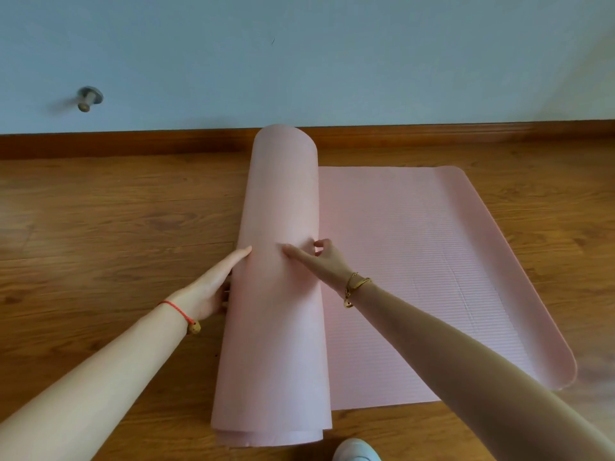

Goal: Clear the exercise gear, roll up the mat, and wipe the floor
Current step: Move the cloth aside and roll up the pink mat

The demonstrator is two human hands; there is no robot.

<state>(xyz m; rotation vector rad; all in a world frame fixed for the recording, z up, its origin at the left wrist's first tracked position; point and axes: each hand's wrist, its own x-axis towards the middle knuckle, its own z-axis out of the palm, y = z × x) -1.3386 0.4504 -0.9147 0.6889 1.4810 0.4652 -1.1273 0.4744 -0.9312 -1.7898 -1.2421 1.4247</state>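
Note:
A pink exercise mat (416,261) lies on the wooden floor, mostly wound into a thick roll (279,194) that runs from the near edge toward the wall. A flat, ribbed stretch remains spread to the right, its far end curling up. My left hand (213,287) presses flat against the roll's left side, fingers extended. My right hand (319,257) rests on top of the roll near its right edge, fingers spread and the thumb hooked over the side. Neither hand closes around the mat.
The wooden floor (100,227) extends left and right of the mat. A wooden skirting board (133,143) and pale blue wall stand just behind the roll. A metal door stopper (89,98) juts from the wall at left. A white shoe tip (356,450) shows at the bottom.

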